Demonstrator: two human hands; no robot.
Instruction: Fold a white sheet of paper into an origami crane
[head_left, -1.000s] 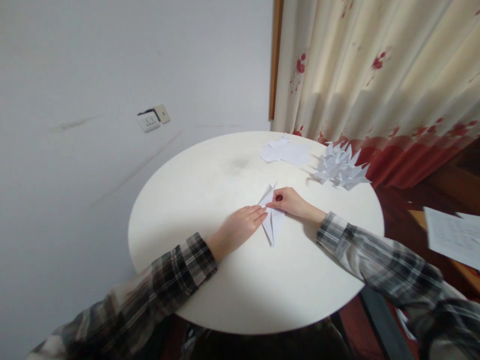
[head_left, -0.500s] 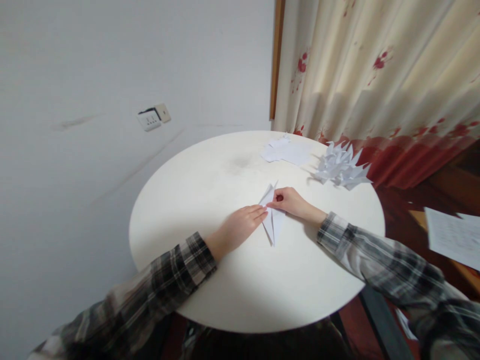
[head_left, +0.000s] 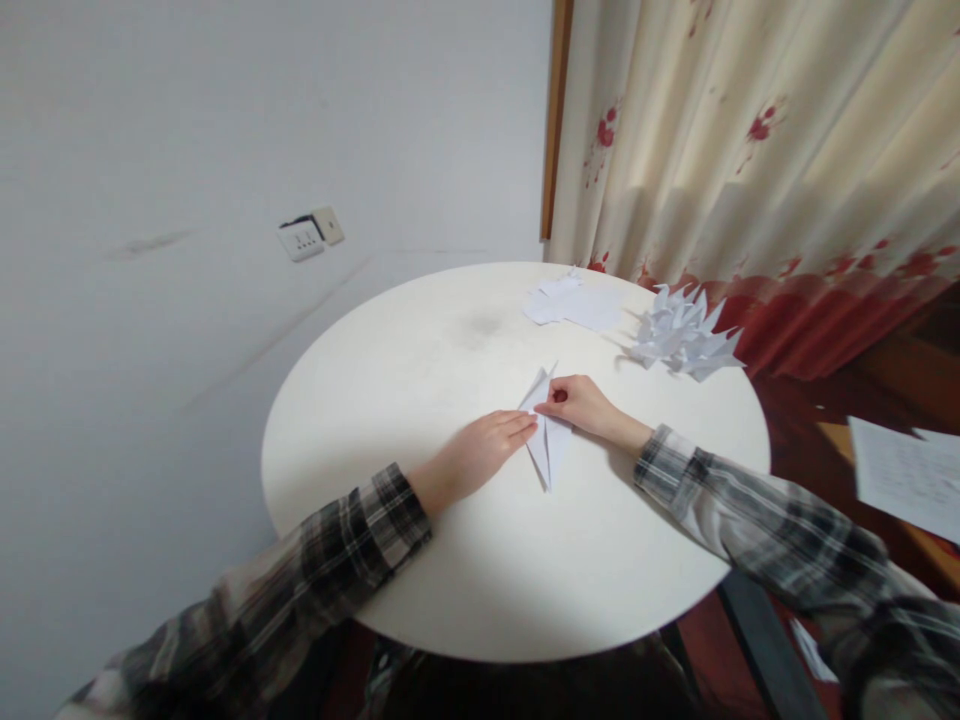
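A folded piece of white paper with pointed ends lies flat on the round white table. My left hand rests at its left side, fingers stretched out flat with their tips on the paper's middle. From the right, my right hand pinches the paper between thumb and forefinger, close to the left fingertips. The fold between the two hands is partly covered by the fingers.
Loose white paper sheets lie near the table's far edge. Right of them sits a cluster of folded paper shapes with upright points. Beyond the table are a wall, a curtain and printed sheets at the right.
Almost nothing differs. Both hands stay on the folded paper in the same place, and the view has shifted very slightly.
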